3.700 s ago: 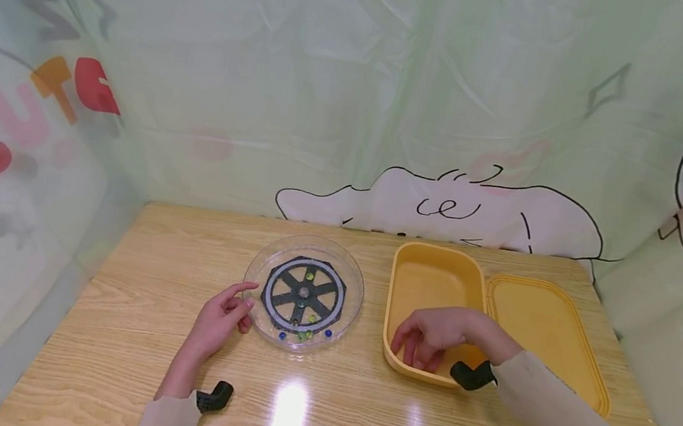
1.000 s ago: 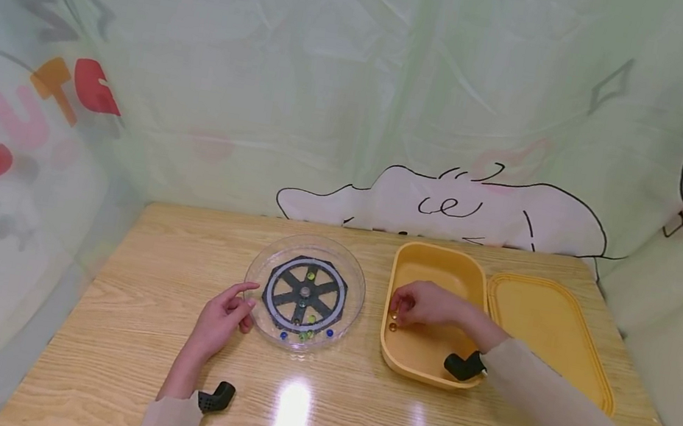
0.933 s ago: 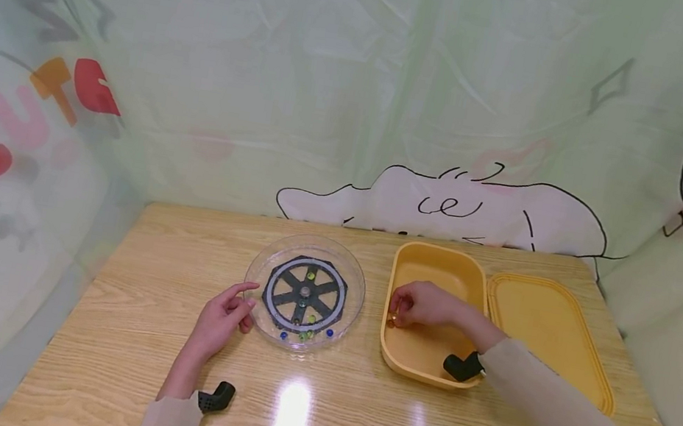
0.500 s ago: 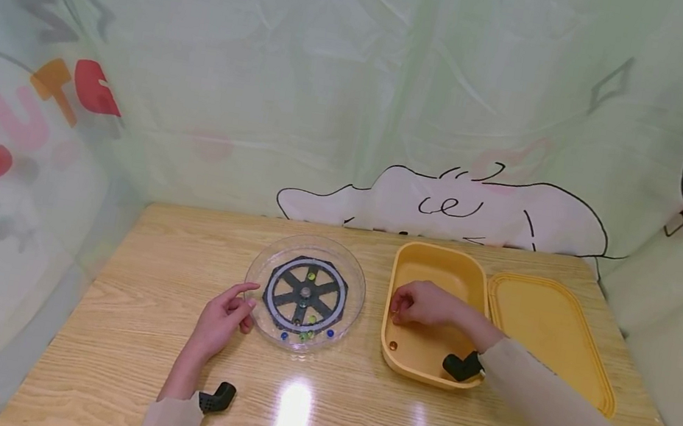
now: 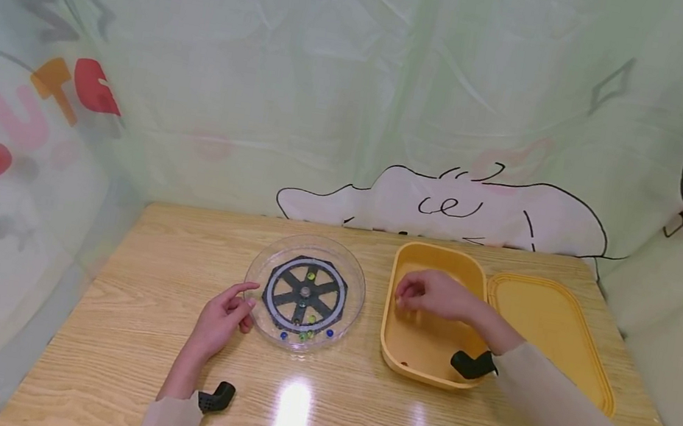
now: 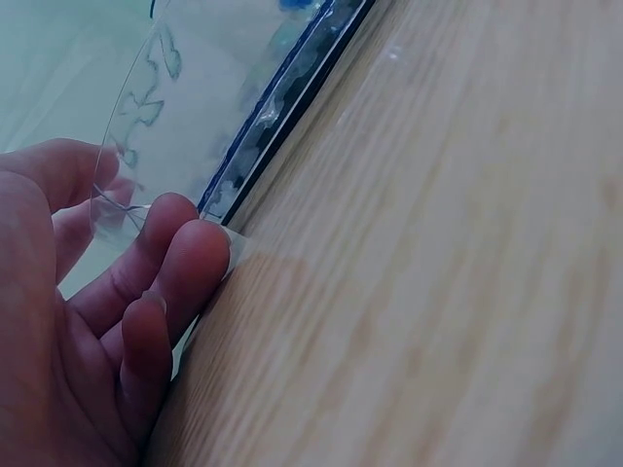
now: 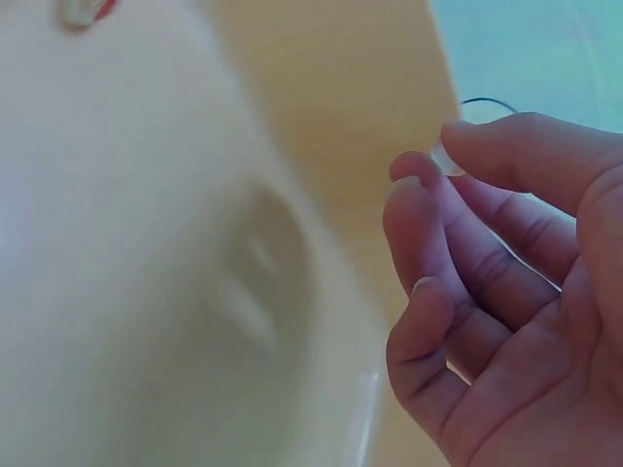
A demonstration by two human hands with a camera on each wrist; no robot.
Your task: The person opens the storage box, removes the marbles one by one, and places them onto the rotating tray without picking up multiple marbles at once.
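Around the left edge of a clear round dish [image 5: 353,319], my left hand [image 5: 217,320] holds the rim, index finger over it and the other fingertips outside, low by the wall in the left wrist view. Several green and blue marbles [image 5: 330,333] lie in the dish. My right hand [image 5: 436,293] is over the yellow box [image 5: 385,339], near its left wall. Between thumb and index finger it pinches a small clear marble [image 7: 447,161]. A reddish marble [image 5: 404,364] lies at the box's front wall; the right wrist view shows it as a red-and-white glass piece [image 7: 86,10].
A black spoked wheel shape with a pale ring [image 5: 335,283] shows through the dish. To the right of the box, a yellow lid [image 5: 539,319] lies flat on the wooden table [image 5: 175,246]. A printed curtain [image 5: 268,82] hangs behind the table and along both sides.
My right hand has moved from the box's front part to its left wall, then lifted slightly with a marble. The reddish marble has rolled to the front wall. My left hand stays put.
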